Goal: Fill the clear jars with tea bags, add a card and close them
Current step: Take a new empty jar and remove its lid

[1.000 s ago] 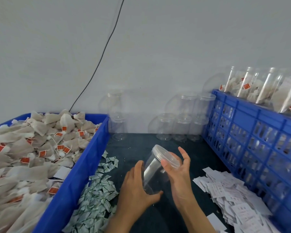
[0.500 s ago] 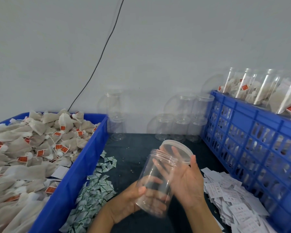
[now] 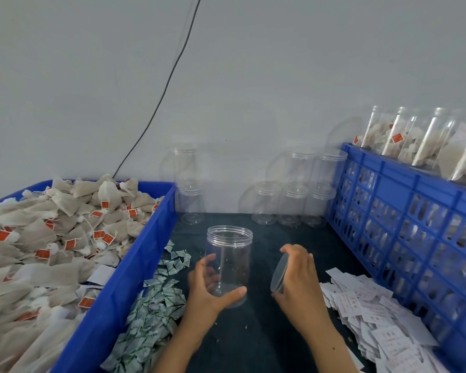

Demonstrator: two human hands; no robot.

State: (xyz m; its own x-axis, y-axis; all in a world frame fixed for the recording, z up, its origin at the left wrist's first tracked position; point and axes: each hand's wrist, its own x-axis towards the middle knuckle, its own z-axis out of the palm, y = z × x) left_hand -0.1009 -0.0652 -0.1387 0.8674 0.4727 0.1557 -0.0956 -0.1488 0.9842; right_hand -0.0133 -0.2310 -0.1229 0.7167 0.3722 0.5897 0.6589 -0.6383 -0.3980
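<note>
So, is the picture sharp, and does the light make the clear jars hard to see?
Head view: light is soft and even, without hard shadows. The held jar reads well against the dark mat; the empty jars by the grey wall nearly vanish. Wide-angle bending tilts the blue crate. The right hand is slightly soft.

One camera sits on the person's head. It looks forward and down, close over the near edge of the dark table (image 3: 267,340), and sees across to the gray wall (image 3: 253,76) behind.
</note>
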